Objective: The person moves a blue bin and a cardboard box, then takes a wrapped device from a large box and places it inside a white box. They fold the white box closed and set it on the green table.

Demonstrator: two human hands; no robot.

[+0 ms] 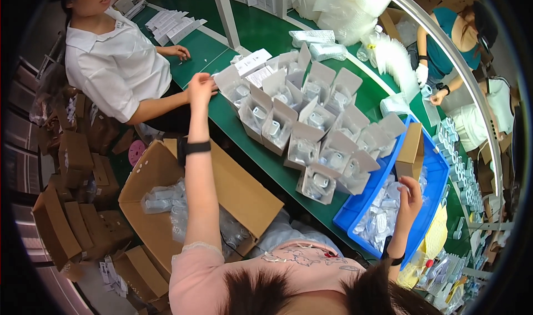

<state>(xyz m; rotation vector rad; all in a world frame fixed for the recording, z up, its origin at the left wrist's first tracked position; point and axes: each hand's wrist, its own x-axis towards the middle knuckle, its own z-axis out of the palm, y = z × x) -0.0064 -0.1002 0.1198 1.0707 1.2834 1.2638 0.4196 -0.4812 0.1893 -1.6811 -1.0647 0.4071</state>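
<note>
My left hand (200, 90) is stretched far forward beside the leftmost of several open white boxes (275, 129). Its bent fingers overlap the end of a co-worker's forearm (158, 107), so their grip is unclear. Each box stands upright with flaps up, and many show a white device in clear plastic. My right hand (410, 198) hovers over a blue bin (355, 201), fingers curved and apart, with nothing visible gripped. Inside the bin lie many small bagged white parts (383, 212), and a brown cardboard box (410, 151) stands at its far end.
A large open carton (139, 187) with plastic-wrapped items is below my left arm. Flat white cartons (172, 26) lie on the green table (233, 112) near the co-worker. Stacked brown boxes (78, 159) stand at left. A curved metal rail (444, 32) arches at right, beyond which another person works.
</note>
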